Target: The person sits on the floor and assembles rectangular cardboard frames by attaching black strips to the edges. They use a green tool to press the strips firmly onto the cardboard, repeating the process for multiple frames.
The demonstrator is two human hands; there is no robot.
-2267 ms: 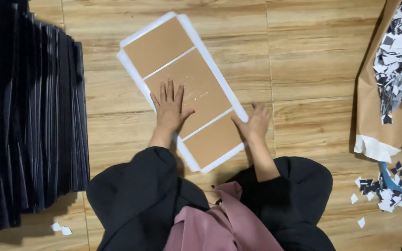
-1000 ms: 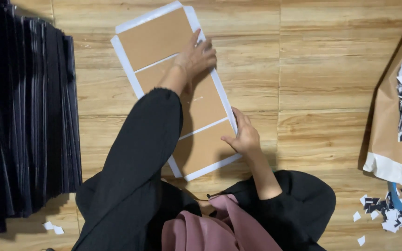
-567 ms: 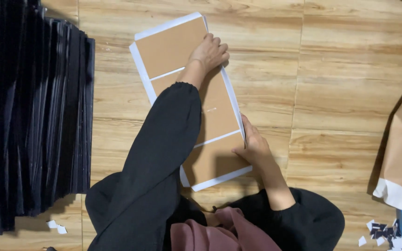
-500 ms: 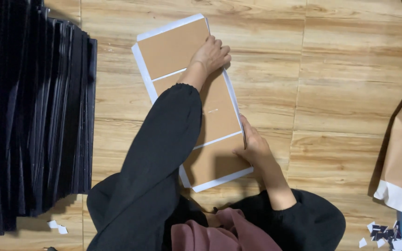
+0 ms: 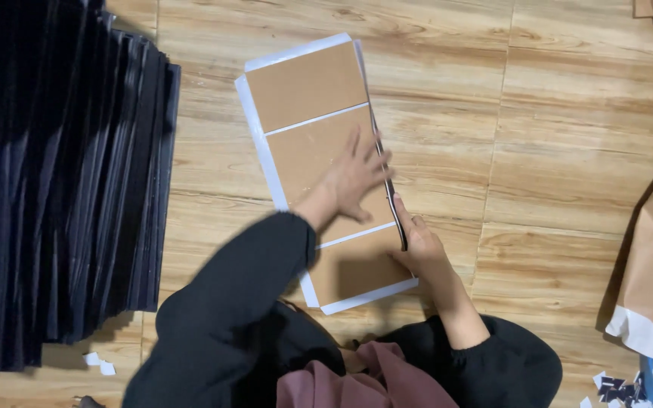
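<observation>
A long white sheet (image 5: pixel 253 113) lies on the wooden floor with three brown cardboard panels (image 5: pixel 304 83) glued on it in a row. My left hand (image 5: pixel 353 177) rests flat on the middle panel, fingers spread. My right hand (image 5: pixel 417 242) pinches the sheet's right edge flap (image 5: pixel 389 185), which stands folded up along the panels and shows a dark underside. Both sleeves are black.
A large fanned stack of dark sheets (image 5: pixel 62 174) fills the left side. A brown paper bag (image 5: pixel 648 264) with black and white scraps stands at the right. Small paper scraps (image 5: pixel 100 365) lie on the floor near my knees, more scraps (image 5: pixel 614 385) at the lower right.
My left hand has slid back from the sheet's far end to the middle panel and spread flat. The right edge flap now stands raised in my right hand.
</observation>
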